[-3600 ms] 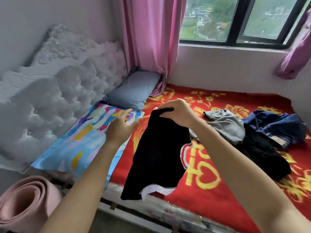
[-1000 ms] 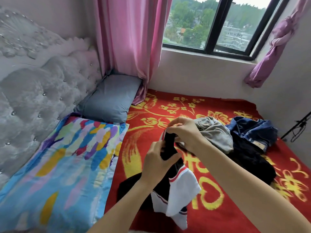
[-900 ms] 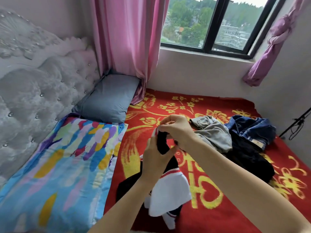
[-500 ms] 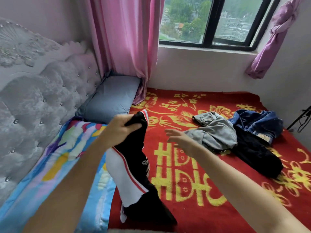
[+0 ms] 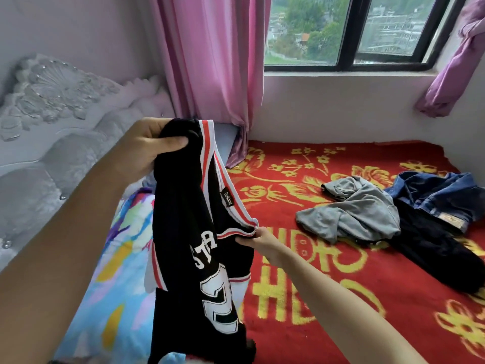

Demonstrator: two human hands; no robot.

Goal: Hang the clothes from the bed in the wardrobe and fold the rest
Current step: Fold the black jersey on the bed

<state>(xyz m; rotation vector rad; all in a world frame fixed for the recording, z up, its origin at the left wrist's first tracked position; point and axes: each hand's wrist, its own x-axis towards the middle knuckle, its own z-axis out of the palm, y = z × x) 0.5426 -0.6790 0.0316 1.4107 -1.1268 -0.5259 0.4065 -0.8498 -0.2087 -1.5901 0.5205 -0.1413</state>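
A red and gold blanket (image 5: 341,324) covers the bed below a window, with a pink curtain (image 5: 210,61) at twelve o'clock. The black jersey (image 5: 183,245) hangs in the air at seven o'clock, its tail falling toward the bright quilt (image 5: 118,285). The left hand (image 5: 147,145) grips the bunched top of it in curled fingers at ten o'clock; the right hand (image 5: 258,240) pinches the red-and-white trim near the centre.

To do this well, I judge, the right hand should slide along the trim to the far shoulder so the jersey opens flat — print outward — before a hanger goes in.

At three o'clock a grey top (image 5: 362,216), denim jacket (image 5: 433,193) and dark trousers (image 5: 433,256) lie heaped, touching.

Half a second ago the right hand was free and spread above the blanket; now it has the trim, and the left hand is higher.
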